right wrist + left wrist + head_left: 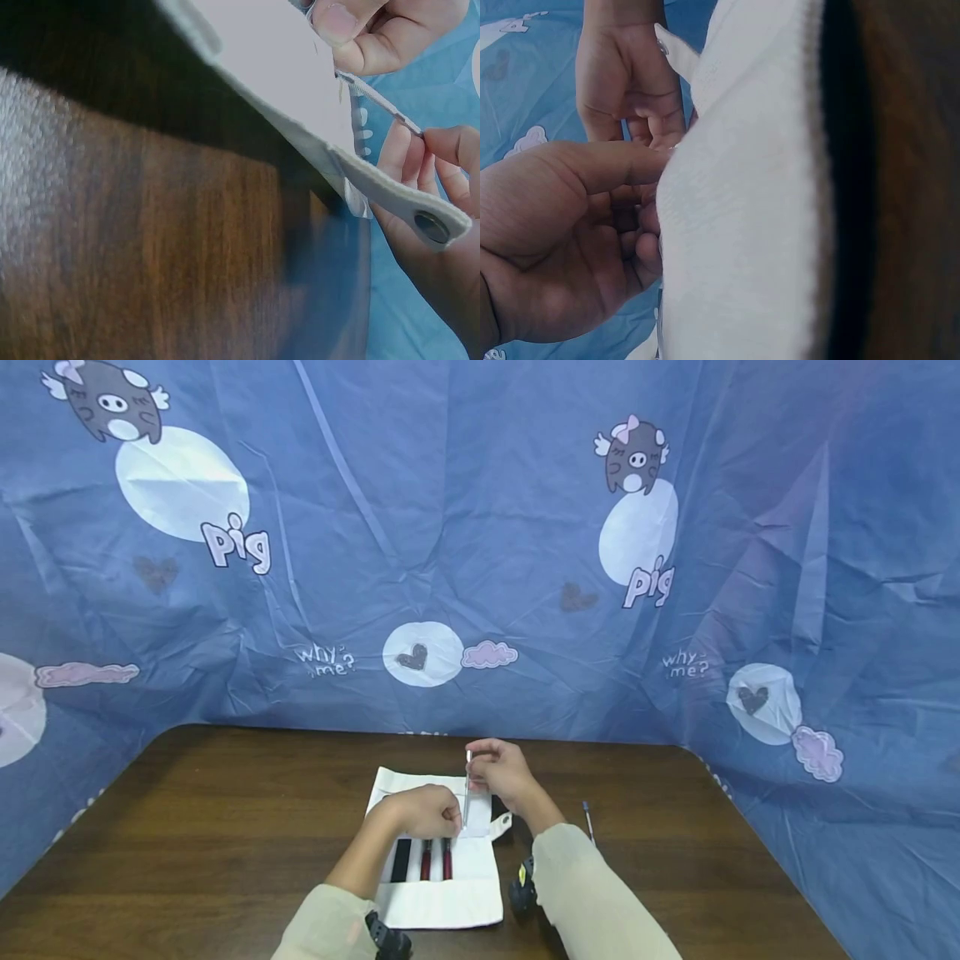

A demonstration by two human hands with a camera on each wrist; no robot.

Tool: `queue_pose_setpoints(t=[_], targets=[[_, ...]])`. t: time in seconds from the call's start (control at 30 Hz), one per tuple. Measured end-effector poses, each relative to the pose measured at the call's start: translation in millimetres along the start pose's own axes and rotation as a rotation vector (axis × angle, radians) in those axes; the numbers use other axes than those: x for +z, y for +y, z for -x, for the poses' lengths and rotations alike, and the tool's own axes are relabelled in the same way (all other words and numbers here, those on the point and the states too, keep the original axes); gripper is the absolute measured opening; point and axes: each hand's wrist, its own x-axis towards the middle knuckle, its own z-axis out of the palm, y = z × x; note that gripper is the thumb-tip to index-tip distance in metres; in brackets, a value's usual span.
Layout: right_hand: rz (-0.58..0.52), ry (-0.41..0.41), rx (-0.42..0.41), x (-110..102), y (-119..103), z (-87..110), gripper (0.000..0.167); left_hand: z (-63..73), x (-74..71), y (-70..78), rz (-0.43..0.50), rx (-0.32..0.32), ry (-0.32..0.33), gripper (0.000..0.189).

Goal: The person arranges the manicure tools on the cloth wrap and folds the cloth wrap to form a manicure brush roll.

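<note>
A white cloth roll-up pouch (pixel 441 906) lies unfolded on the table. Its pocket row holds a black flat item (pixel 401 862) and two dark red pens (pixel 426 862). My left hand (pixel 429 810) pinches the pouch's pocket edge, its thumb against the cloth in the left wrist view. Between the thumb and fingers of my right hand (pixel 504 772) is a slim silver pen-like stick (pixel 386 103), held by its upper end. The stick points down, its lower end close to the pocket edge beside my left fingertips.
A blue-capped pen (pixel 588 818) lies on the brown wooden table (pixel 247 827) to the right, partly behind the right sleeve. The pouch's strap with a metal snap (pixel 431 226) sticks out at its right side. A blue printed cloth (pixel 480 552) hangs behind the table.
</note>
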Motion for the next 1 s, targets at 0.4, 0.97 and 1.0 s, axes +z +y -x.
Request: queue_pose_setpoints(t=[0.4, 0.97, 1.0], targets=[[0.005, -0.045, 0.051, -3.6, 4.0, 0.6, 0.040, -0.2, -0.3, 1.6, 0.006, 0.002, -0.007, 0.012], [0.010, -0.133, 0.060, -4.5, 7.4, 4.4, 0.038, 0.8, -0.1, 0.7, 0.015, -0.008, -0.006, 0.013], [0.019, -0.140, 0.061, -4.6, 7.2, 4.9, 0.038, 0.8, 0.0, 0.6, 0.015, -0.004, -0.006, 0.013]])
